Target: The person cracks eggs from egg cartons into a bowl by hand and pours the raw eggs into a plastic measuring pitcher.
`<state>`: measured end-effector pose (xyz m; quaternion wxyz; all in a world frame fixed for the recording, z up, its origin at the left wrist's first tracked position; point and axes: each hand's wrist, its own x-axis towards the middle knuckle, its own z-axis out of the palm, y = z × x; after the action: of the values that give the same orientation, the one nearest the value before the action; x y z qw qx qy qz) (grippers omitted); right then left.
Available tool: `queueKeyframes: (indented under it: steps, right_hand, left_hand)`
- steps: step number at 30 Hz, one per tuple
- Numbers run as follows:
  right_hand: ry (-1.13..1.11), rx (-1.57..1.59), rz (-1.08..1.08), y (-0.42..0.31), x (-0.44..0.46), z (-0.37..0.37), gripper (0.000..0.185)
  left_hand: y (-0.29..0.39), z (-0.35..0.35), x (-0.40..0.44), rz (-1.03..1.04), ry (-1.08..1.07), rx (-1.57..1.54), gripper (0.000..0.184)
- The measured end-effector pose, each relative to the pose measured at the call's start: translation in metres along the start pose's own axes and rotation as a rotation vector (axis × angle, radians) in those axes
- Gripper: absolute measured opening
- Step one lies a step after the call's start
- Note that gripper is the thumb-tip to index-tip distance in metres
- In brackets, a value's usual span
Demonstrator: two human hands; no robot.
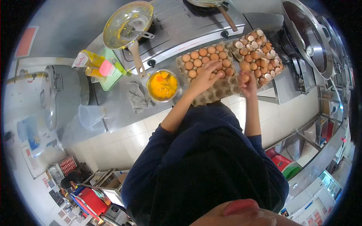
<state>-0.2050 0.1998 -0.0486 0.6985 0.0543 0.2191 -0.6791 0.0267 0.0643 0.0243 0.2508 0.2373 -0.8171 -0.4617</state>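
Observation:
A cardboard egg tray (217,90) lies at the counter's front edge, with brown eggs (195,55) filling its far part and bare cups nearer me. Over those eggs reaches my left hand (206,77), fingers stretched and apart, the fingertips among the eggs. My right hand (247,89) is closed around a brown egg (245,78), held up beside the tray's right edge. Just behind it sits a second tray heaped with cracked eggshells (260,56). To the left, a metal bowl (150,92) holds cracked eggs (163,84) with yellow yolks.
A frying pan (113,24) with yellow residue and a whisk (130,32) rests on the stove (169,37). A grey cloth (138,97) lies left of the bowl. Farther left are a green tray (109,83), a clear jug (90,116) and a large pot (66,96).

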Motion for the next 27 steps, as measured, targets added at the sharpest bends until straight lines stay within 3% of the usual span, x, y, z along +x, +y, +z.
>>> queueKeyframes:
  steps: [1, 2, 3, 6, 10, 12, 13, 15, 16, 18, 20, 22, 23, 24, 25, 26, 27]
  right_hand:
    - [0.167, -0.063, -0.169, -0.027, -0.003, -0.004, 0.020]
    - [0.155, -0.226, -0.213, -0.057, -0.011, -0.015, 0.019]
    - [0.171, -0.165, -0.307, -0.081, -0.017, -0.018, 0.020]
    - [0.454, -0.478, -0.599, -0.154, -0.011, -0.048, 0.022]
    - [0.544, -0.678, -0.697, -0.188, -0.003, -0.036, 0.026]
    - [0.849, -1.177, -0.449, -0.222, 0.019, -0.083, 0.038]
    - [0.843, -1.180, -0.446, -0.223, 0.023, -0.085, 0.038]
    - [1.075, -1.941, -0.604, -0.227, 0.034, -0.084, 0.048]
    - [1.059, -1.947, -0.604, -0.224, 0.034, -0.079, 0.048]
    - [0.871, -1.802, -0.960, -0.209, 0.024, -0.071, 0.046]
    - [0.782, -1.713, -0.970, -0.185, 0.023, -0.064, 0.040]
    - [0.707, -1.621, -0.985, -0.153, 0.019, -0.050, 0.035]
    - [0.520, -1.764, -0.910, -0.131, 0.013, -0.040, 0.032]
    - [0.327, -1.896, -0.825, -0.106, 0.007, -0.027, 0.031]
    - [0.256, -1.748, -0.654, -0.079, 0.006, -0.010, 0.031]
    - [0.218, -1.596, -0.490, -0.052, 0.005, 0.007, 0.030]
    - [0.287, -1.168, -0.260, -0.023, 0.006, 0.029, 0.031]
  left_hand:
    - [-0.013, 0.008, -0.004, -0.002, 0.001, -0.001, 0.054]
    - [-0.024, 0.012, -0.010, -0.062, -0.019, 0.191, 0.052]
    - [-0.031, 0.015, -0.013, -0.125, -0.038, 0.384, 0.050]
    - [-0.043, 0.030, -0.032, -0.135, 0.027, 0.570, 0.049]
    - [-0.037, 0.050, -0.038, -0.120, 0.053, 0.728, 0.050]
    - [-0.038, 0.063, -0.034, -0.143, 0.078, 0.751, 0.049]
    - [-0.040, 0.071, -0.032, -0.162, 0.099, 0.770, 0.048]
    - [-0.051, 0.084, -0.029, -0.165, 0.118, 0.827, 0.048]
    - [-0.055, 0.088, -0.028, -0.167, 0.130, 0.882, 0.048]
    - [-0.064, 0.094, -0.027, -0.150, 0.154, 0.903, 0.049]
    - [-0.061, 0.089, -0.031, -0.129, 0.169, 0.922, 0.050]
    - [-0.044, 0.077, -0.030, -0.160, 0.231, 0.629, 0.048]
    - [-0.046, 0.073, -0.031, -0.161, 0.231, 0.630, 0.048]
    - [-0.047, 0.069, -0.031, -0.260, 0.319, 0.262, 0.050]
    - [-0.049, 0.065, -0.034, -0.352, 0.398, -0.111, 0.052]
    - [-0.044, 0.055, -0.036, -0.355, 0.400, -0.113, 0.052]
    - [-0.033, 0.039, -0.036, -0.472, 0.399, -0.519, 0.050]
